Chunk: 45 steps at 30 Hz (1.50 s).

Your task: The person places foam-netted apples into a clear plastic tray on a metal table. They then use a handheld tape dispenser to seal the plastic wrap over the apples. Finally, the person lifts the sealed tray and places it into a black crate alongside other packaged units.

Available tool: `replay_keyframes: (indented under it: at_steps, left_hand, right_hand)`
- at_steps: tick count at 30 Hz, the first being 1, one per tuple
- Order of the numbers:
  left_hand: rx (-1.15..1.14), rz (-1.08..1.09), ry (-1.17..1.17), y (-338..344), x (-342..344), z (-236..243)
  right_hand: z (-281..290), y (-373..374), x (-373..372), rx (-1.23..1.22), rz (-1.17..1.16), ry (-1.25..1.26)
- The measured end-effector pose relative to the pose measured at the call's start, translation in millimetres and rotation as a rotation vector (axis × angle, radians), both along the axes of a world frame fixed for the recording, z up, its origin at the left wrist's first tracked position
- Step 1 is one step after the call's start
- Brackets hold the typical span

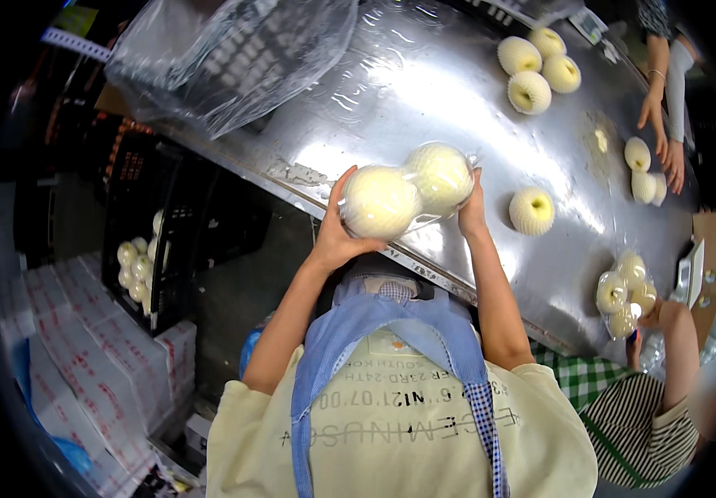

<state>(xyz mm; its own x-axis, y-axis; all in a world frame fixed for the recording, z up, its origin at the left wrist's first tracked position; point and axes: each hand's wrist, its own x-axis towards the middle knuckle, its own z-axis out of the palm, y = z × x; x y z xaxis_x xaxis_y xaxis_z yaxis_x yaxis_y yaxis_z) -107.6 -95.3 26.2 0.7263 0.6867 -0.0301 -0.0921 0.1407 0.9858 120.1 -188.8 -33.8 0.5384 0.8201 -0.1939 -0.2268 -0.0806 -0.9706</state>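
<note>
**Fruit pack [381, 202] gripped between left hand [335, 241] and right hand [472, 209]**

The fruit pack, in which two round fruits in pale foam nets were seen under glossy clear film, was held over the near edge of a metal table [457, 116]. It was clasped from both sides: its left end was cupped by the left hand, with the thumb laid along the lower edge, and its right end was pressed by the right hand. The two hands were separated by the pack.

A single netted fruit [532, 211] was placed to the right, apart from the right hand. Farther off, a cluster of four netted fruits [530, 93] was set out. At the right, a four-fruit pack [612, 292] was touched by a co-worker's hand [663, 315]. At the upper left, a large container was lined with clear plastic sheeting [209, 91].
</note>
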Motion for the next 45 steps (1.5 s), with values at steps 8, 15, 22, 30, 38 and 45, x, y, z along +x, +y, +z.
replay_keyframes:
  at_steps: [8, 15, 22, 30, 38, 45]
  left_hand:
    - [-0.533, 0.259, -0.24, 0, -20, -1]
    - [-0.701, 0.324, -0.21, 33, -108, 23]
    - [-0.724, 0.449, -0.297, 48, -263, 17]
    - [-0.879, 0.551, -0.59, 36, -380, -21]
    - [-0.954, 0.599, -0.779, 79, -421, 35]
    - [-1.039, 0.498, -0.785, 130, -454, 8]
  right_hand:
    - [114, 10, -23, -0.27, 0.142, -0.185]
    - [127, 52, -103, -0.199, 0.371, -0.14]
    - [96, 128, -229, -0.231, 0.675, 0.097]
    - [92, 183, -342, -0.242, 0.924, 0.253]
    - [104, 310, -408, -0.355, 1.423, 0.448]
    - [70, 383, -460, -0.917, 1.528, 0.703]
